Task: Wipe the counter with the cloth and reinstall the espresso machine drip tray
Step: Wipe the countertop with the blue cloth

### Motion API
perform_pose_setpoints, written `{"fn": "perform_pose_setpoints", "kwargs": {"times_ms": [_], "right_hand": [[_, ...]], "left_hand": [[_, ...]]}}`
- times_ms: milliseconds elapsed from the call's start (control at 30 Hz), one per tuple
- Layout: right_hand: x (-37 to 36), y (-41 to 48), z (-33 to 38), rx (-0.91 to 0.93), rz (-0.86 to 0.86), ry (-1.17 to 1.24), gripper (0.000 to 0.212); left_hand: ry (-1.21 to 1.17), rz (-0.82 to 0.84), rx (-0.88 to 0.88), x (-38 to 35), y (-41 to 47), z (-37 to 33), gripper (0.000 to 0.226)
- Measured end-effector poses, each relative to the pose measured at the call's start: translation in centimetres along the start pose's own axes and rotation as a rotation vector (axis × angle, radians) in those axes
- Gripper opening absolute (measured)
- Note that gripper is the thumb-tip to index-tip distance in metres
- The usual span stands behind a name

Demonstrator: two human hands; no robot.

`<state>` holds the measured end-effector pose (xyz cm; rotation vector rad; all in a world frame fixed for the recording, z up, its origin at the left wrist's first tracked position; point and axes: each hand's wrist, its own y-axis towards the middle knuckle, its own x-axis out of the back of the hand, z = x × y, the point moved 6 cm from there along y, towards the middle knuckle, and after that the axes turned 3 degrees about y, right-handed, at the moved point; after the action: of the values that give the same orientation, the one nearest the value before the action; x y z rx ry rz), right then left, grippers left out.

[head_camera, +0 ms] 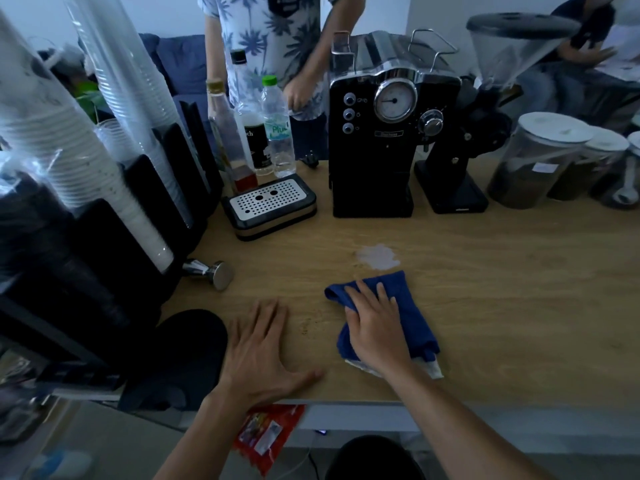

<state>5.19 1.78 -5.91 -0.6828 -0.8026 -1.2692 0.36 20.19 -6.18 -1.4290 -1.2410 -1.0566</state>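
A blue cloth (412,306) lies on the wooden counter (502,306), and my right hand (375,329) presses flat on it, fingers spread. Just beyond the cloth is a pale wet spill (378,257). My left hand (261,351) rests flat on the counter near the front edge, holding nothing. The drip tray (270,207), black with a perforated metal grid, sits on the counter to the left of the black espresso machine (377,133), apart from it.
Stacks of plastic cups in a black holder (114,188) fill the left. A metal tamper (211,271) lies near them. Bottles (278,129) stand behind the tray. A grinder (450,161) and jars (540,161) stand right. A person (277,46) stands behind the counter.
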Motion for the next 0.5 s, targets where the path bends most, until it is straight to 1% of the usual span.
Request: {"fn": "perform_pose_setpoints", "kwargs": {"times_ms": [67, 133, 333, 400, 500], "right_hand": [[-0.6, 0.1, 0.0, 0.027, 0.062, -0.154, 0.047], [-0.8, -0.2, 0.1, 0.038, 0.091, -0.186, 0.048], [-1.0, -3.5, 0.3, 0.069, 0.043, -0.078, 0.046], [-1.1, -3.9, 0.2, 0.048, 0.032, -0.038, 0.045], [-0.6, -3.0, 0.7, -0.017, -0.042, 0.111, 0.043]], "left_hand": [[0.017, 0.005, -0.008, 0.4, 0.0, 0.1, 0.122], [0.031, 0.027, -0.015, 0.6, -0.2, 0.3, 0.120], [0.028, 0.013, 0.002, 0.8, -1.0, 0.8, 0.124], [0.025, 0.003, 0.007, 0.6, -1.0, 0.9, 0.125], [0.012, -0.015, -0.003, 0.4, -1.0, 0.9, 0.123]]}}
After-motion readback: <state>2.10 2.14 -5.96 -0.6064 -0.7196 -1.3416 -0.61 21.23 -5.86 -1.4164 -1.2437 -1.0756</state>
